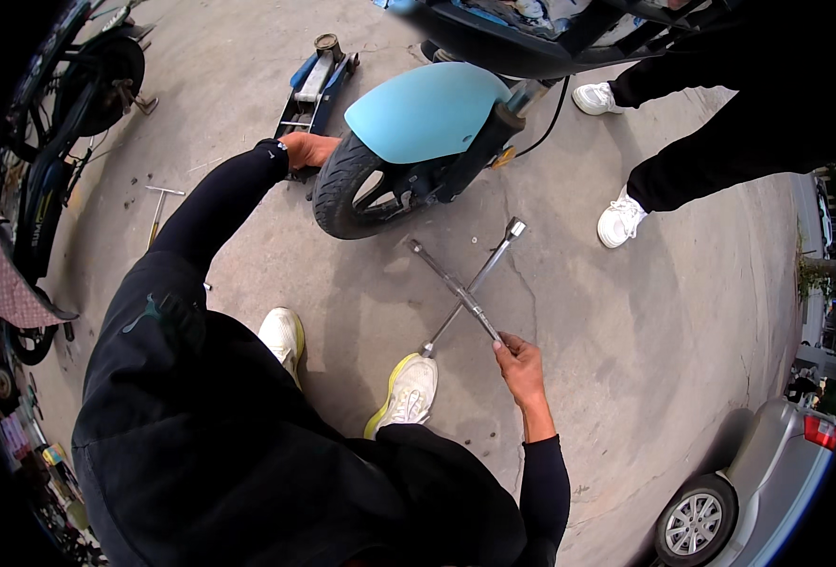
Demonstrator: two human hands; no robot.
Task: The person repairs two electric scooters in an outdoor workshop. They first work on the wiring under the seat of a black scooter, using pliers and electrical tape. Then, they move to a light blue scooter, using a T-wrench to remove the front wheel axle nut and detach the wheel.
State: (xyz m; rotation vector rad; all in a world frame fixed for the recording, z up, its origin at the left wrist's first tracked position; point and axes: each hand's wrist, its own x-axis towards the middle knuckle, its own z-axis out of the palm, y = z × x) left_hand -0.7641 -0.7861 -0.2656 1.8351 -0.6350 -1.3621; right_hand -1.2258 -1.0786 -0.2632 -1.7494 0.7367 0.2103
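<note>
My right hand [522, 370] is closed round one arm of a metal four-way lug wrench [456, 288], which spreads as a cross above the concrete. One of its sockets comes close to the toe of my right shoe [407, 392]. Farther off to the left, my left hand [310, 151] reaches to the back side of a black tyre [341, 189], where its fingers are hidden. The tyre belongs to the front wheel of a scooter with a light blue mudguard [423, 111]. Just beyond my left hand stands a blue floor jack [316, 90].
Another person's white shoes [620, 221] stand right of the scooter. A T-handled tool [160, 210] lies on the ground at left, near parked two-wheelers [106, 80]. A silver car [775, 482] is at lower right. Cracks run across the concrete [664, 321].
</note>
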